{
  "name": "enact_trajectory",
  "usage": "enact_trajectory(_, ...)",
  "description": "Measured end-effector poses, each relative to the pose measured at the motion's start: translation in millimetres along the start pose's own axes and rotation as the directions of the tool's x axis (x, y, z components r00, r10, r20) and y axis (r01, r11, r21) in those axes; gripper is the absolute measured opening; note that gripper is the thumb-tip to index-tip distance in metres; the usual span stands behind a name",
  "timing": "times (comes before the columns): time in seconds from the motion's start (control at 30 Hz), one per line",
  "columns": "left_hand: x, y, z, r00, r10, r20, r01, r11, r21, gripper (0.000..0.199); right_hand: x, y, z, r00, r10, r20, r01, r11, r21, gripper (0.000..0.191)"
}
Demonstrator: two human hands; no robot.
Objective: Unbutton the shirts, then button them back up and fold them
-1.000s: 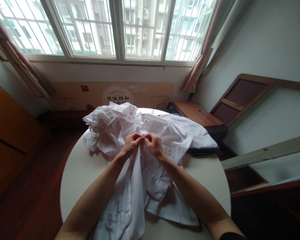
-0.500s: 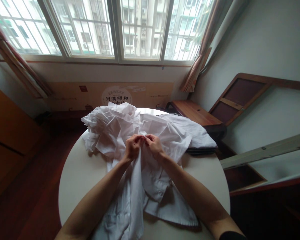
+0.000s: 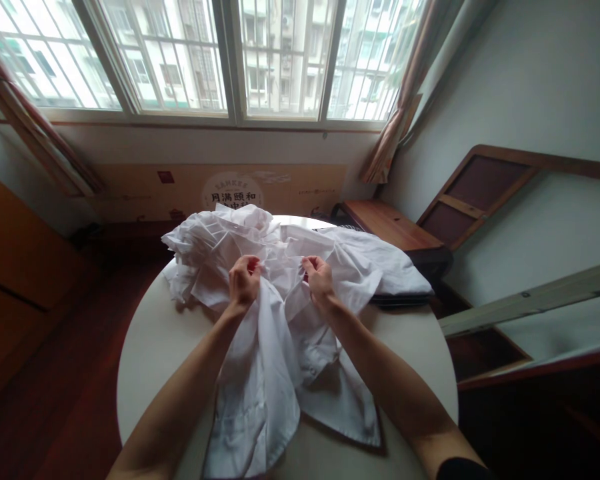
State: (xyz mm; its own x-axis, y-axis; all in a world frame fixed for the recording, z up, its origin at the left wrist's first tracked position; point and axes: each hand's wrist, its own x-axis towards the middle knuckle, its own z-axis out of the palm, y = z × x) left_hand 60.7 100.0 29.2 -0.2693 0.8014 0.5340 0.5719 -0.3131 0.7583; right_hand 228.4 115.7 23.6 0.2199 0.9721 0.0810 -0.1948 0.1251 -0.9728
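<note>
A person's left hand point(image 3: 245, 280) and right hand point(image 3: 320, 279) work above a white garment point(image 3: 275, 360), thumb and fingers of each pinching a bit of its cloth. The hands are apart, the left with its fingers curled inward, the right mirroring it, with folds of fabric running between them. Bare forearms reach in from the lower corners, a dark sleeve point(image 3: 463, 469) showing at the right elbow.

The garment lies on a pale round table point(image 3: 150, 373), its lower panels spread toward the wearer of the camera in two pointed flaps, a button point(image 3: 311, 373) visible near the right one. Just beyond the left hand, crumpled white cloth point(image 3: 210, 240) is heaped at the table's far left; whether it belongs to the same garment cannot be told. Past the right hand, smoother white fabric point(image 3: 385, 257) rests over a dark item point(image 3: 400, 301) near the table's right edge.

Behind the table, a printed tan panel point(image 3: 300, 187) with Chinese characters stands below a barred window point(image 3: 285, 60), framed by a left curtain point(image 3: 35, 127) and a right curtain point(image 3: 395, 147). A low wooden bench point(image 3: 390, 223) sits beyond the table at right, beside a wood-framed panel point(image 3: 495, 180) against the wall.
</note>
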Motion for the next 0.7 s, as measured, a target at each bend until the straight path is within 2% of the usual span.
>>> enact_trajectory(0.07,-1.2,15.2,-13.6,0.99,0.137,-0.019,-0.133,0.978,0.158,0.015,6.1,-6.2,-0.1,1.0,-0.024,-0.012,0.024,1.0,-0.004,0.025)
enact_trajectory(0.1,-5.7,25.8,-19.2,0.979,0.204,0.02,-0.203,0.956,0.212,0.015,8.7,-9.6,0.7,0.999,-0.04,-0.027,0.039,0.999,-0.021,0.025)
enact_trajectory(0.17,-21.6,48.5,-25.7,0.938,0.292,0.186,-0.335,0.901,0.275,0.015,12.7,-15.9,3.7,0.995,-0.068,-0.068,0.063,0.995,-0.079,0.023)
enact_trajectory(0.23,-41.7,66.6,-25.0,0.882,0.304,0.359,-0.42,0.853,0.31,0.02,15.1,-20.8,7.8,0.989,-0.101,-0.105,0.085,0.986,-0.144,0.022)
enact_trajectory(0.27,-51.0,71.9,-22.3,0.866,0.288,0.409,-0.434,0.839,0.328,0.021,15.8,-22.5,9.9,0.987,-0.114,-0.115,0.093,0.981,-0.171,0.022)
enact_trajectory(0.33,-63.6,74.2,-14.6,0.867,0.238,0.438,-0.411,0.837,0.361,0.018,16.7,-24.3,13.5,0.987,-0.119,-0.111,0.097,0.977,-0.193,0.023)
enact_trajectory(0.4,-66.2,67.3,-7.9,0.888,0.191,0.418,-0.363,0.85,0.382,0.011,17.8,-24.3,15.4,0.991,-0.098,-0.089,0.083,0.984,-0.16,0.025)
enact_trajectory(0.47,-60.3,56.2,-5.5,0.898,0.155,0.411,-0.326,0.862,0.388,0.009,19.0,-23.3,14.1,0.996,-0.069,-0.049,0.064,0.994,-0.094,0.025)
enact_trajectory(0.57,-45.4,40.1,-11.0,0.877,0.082,0.473,-0.252,0.917,0.309,0.011,15.4,-23.9,5.2,0.997,-0.078,0.003,0.078,0.992,-0.101,0.023)
enact_trajectory(0.63,-36.8,31.3,-17.5,0.858,0.035,0.512,-0.141,0.975,0.17,0.013,4.1,-27.4,-3.7,0.979,-0.204,0.015,0.202,0.95,-0.239,0.022)
enact_trajectory(0.7,-31.0,23.7,-23.1,0.852,0.008,0.523,0.014,0.999,-0.038,0.013,-14.9,-32.5,-11.9,0.918,-0.388,0.082,0.388,0.837,-0.385,0.02)
